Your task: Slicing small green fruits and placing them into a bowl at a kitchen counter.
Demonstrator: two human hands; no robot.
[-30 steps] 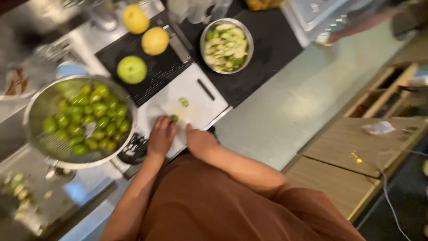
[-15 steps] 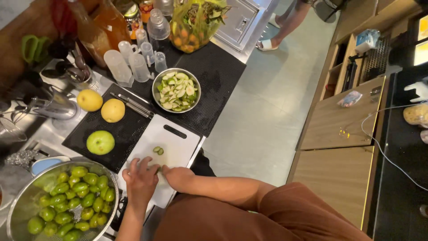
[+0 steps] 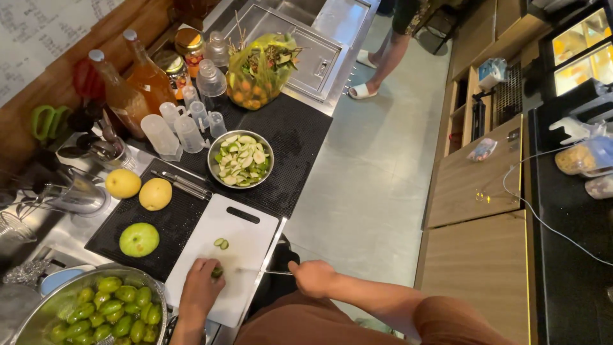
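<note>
My left hand (image 3: 199,289) presses a small green fruit (image 3: 218,272) down on the near part of a white cutting board (image 3: 246,239). My right hand (image 3: 311,276) is off the board's right edge and grips a knife (image 3: 265,271), whose thin blade points left toward the fruit. Two cut green slices (image 3: 221,243) lie mid-board. A large steel bowl (image 3: 33,314) heaped with whole green fruits (image 3: 105,306) stands to the left of my left hand. Beyond the board, a smaller steel bowl (image 3: 214,172) holds several pale cut pieces.
On the black mat (image 3: 297,144) lie a big green fruit (image 3: 139,239), two yellow fruits (image 3: 139,188) and metal tongs (image 3: 185,183). Bottles (image 3: 121,96), plastic measuring cups (image 3: 174,133) and a bag of fruit (image 3: 260,70) crowd the back. Another person's feet (image 3: 364,89) stand in the aisle. Wooden cabinets (image 3: 479,185) stand at the right.
The view has swung, so the counter sits further left. My right hand has drawn away from the left hand to beyond the board's right edge. My left hand stays on the fruit.
</note>
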